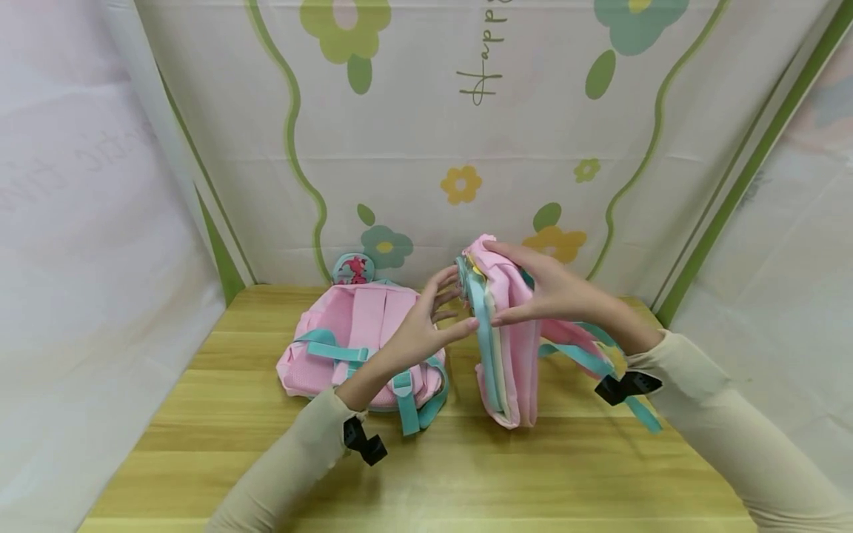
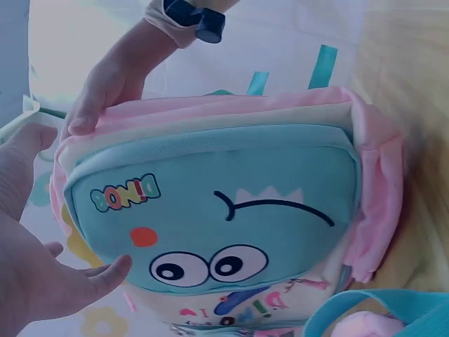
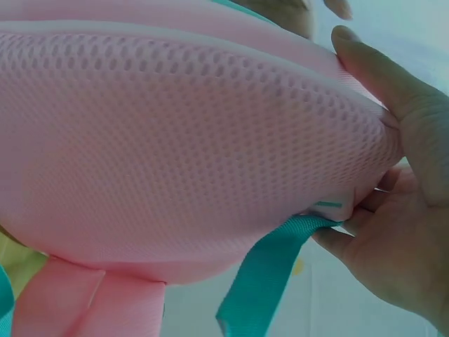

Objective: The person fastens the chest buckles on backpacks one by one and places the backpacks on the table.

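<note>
A pink backpack (image 1: pixel 526 370) with a teal front stands on edge on the table, right of centre. My right hand (image 1: pixel 560 285) grips its upper end, with thumb and fingers on either side, as the right wrist view shows beside the pink mesh back panel (image 3: pixel 175 154). A teal strap (image 3: pixel 266 274) hangs below that hand. My left hand (image 1: pixel 426 326) is spread beside the front, fingers loosely bent and holding nothing; whether a fingertip touches the bag, I cannot tell. In the left wrist view, the teal front pocket (image 2: pixel 189 203) bears a cartoon face and lettering, upside down there.
A second pink backpack (image 1: pixel 340 318) lies straps-up at the left, teal straps loose over it. Behind it is a small round teal piece (image 1: pixel 353 268) with a red figure. The wooden table (image 1: pixel 426 474) meets a flower-printed curtain (image 1: pixel 400 133) at the back.
</note>
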The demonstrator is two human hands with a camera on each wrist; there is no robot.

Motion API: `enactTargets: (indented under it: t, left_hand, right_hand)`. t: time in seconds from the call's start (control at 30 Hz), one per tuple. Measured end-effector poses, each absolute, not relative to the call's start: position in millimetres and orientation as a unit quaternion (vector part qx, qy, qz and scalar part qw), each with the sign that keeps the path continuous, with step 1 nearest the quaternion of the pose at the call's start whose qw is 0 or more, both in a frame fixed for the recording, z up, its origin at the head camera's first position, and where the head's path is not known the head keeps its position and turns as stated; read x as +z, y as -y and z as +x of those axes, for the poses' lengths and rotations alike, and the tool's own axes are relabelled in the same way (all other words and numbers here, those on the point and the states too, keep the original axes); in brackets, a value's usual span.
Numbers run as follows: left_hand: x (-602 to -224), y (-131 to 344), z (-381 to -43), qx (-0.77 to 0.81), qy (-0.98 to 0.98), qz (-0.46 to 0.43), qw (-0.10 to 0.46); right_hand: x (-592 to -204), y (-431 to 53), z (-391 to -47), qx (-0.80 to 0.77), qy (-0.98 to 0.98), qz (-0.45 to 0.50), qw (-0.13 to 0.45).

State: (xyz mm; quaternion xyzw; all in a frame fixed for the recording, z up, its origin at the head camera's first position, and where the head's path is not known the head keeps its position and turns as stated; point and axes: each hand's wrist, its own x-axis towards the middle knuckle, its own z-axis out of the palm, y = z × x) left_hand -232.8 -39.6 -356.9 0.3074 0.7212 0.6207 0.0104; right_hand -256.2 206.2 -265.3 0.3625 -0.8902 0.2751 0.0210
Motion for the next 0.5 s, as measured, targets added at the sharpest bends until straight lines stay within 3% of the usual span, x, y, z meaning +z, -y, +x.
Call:
enactTargets:
  t: [0.5]
  left_hand:
    - [-336, 47, -246, 0.550, -0.758, 0.336, -0.103]
  right_hand:
    - [-276, -183, -261, 0.290, 0.873, 0.392, 0.021]
